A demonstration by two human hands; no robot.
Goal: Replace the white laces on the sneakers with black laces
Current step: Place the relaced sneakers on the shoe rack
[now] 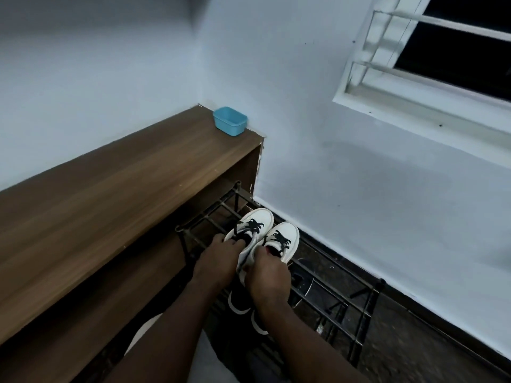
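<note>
Left hand (221,254) and right hand (266,275) each grip the shoes (260,217), black laces (252,225) just ahead, so the job looks done; next they should let go.

Pale blue walls (359,175), dark window (456,51), wooden counter (110,189), perhaps tiled dark floor (414,341)

One wide-angle head view looks forward and steeply down along both forearms, close above the left hand (218,258) and right hand (266,275). The sneakers (265,219) sit at the fingers (235,242), mid-frame; wall (359,175) and window (456,51) rise beyond them.
</note>
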